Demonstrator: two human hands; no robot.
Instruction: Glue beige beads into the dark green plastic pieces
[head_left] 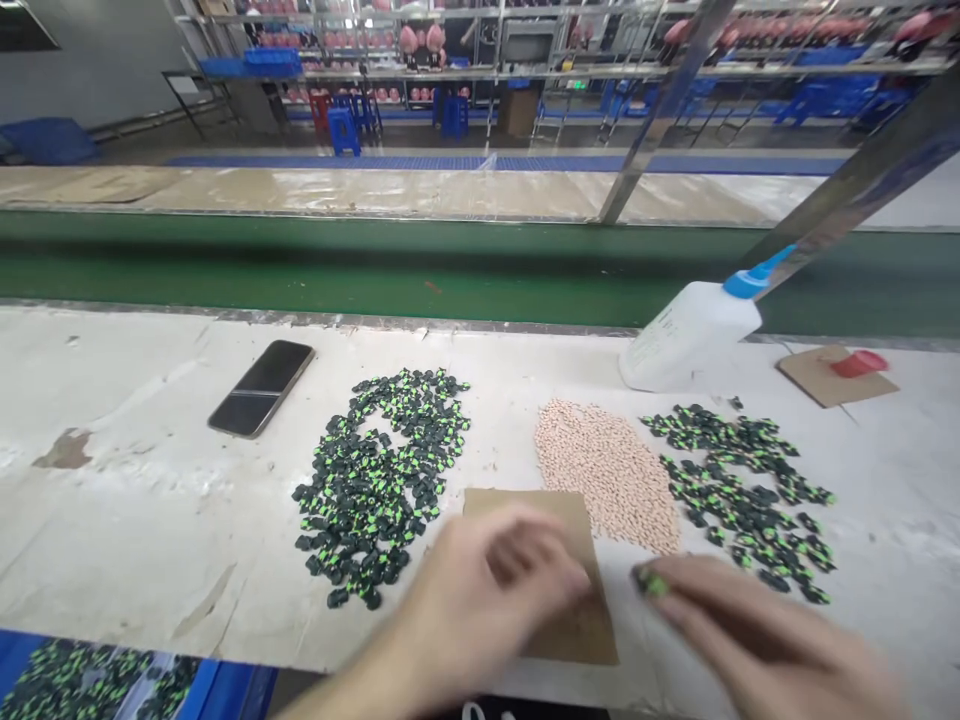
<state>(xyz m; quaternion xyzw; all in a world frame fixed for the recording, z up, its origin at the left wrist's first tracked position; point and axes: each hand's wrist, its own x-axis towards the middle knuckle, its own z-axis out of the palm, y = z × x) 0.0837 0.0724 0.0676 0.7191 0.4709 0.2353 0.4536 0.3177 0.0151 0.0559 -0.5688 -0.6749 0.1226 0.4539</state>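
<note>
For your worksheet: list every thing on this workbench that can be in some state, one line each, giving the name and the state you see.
Phone: lying flat, screen dark.
Glue bottle: leaning, blue nozzle on.
Red cap: off, resting on a cardboard scrap.
Left pile of green-black parts: spread loose.
Right pile of green-black parts: spread loose.
Pink pellets: heaped flat.
Left hand: blurred, over the cardboard sheet.
Right hand: pinching one green-black part.

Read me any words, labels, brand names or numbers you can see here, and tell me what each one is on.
No text can be read here.
White glue bottle: no label shows on it.
Phone: the screen is dark and shows no writing.
Cardboard piece under the left hand: plain, no print.
Back shelves: any signs there are too small and blurred to read.
</note>
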